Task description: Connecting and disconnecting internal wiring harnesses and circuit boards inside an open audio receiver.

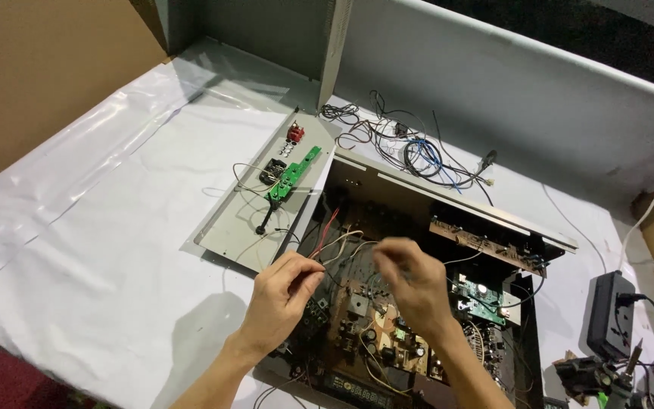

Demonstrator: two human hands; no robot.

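Note:
An opened electronic chassis [448, 198] lies on the white-covered table, with circuit boards and loose wires inside. My left hand [281, 297] hovers over its near left edge, fingers pinched on a thin white wire [342, 239] that runs up toward the red wires [328, 223]. My right hand [412, 280] is over the middle of the chassis, fingers curled together on a thin wire; the hand is blurred. A brown board [387, 341] with capacitors sits below both hands.
A detached grey panel [230, 227] with a small green board [294, 174] and red connector [295, 134] lies left of the chassis. A tangle of wires [410, 148] lies behind it. A black power strip [611, 314] and a soldering iron stand [592, 375] sit at right.

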